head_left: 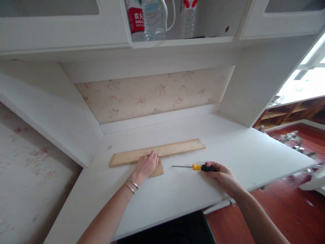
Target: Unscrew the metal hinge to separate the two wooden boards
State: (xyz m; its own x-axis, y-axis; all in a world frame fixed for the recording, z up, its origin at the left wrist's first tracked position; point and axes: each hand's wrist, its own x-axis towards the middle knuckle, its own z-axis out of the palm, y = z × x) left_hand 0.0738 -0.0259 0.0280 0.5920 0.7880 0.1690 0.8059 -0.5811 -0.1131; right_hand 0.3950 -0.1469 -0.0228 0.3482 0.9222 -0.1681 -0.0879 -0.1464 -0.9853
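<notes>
The small wooden piece (157, 170) is largely covered by the left hand (146, 165), so its full shape cannot be made out. The rear of the screwdriver (195, 167) handle is hidden inside the right hand (220, 174). The bottles (154, 18) are cut off by the top edge. The two tiny items (109, 147) near the plank are too small to identify.

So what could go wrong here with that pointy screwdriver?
1. The screwdriver shaft points toward the left hand, which presses on the wooden board; a slip might poke the fingers.
2. The two small screws lie loose near the desk corner and could get knocked away and lost.
3. The small wooden piece under the left hand may shift, since only the hand seems to pin it.
</notes>
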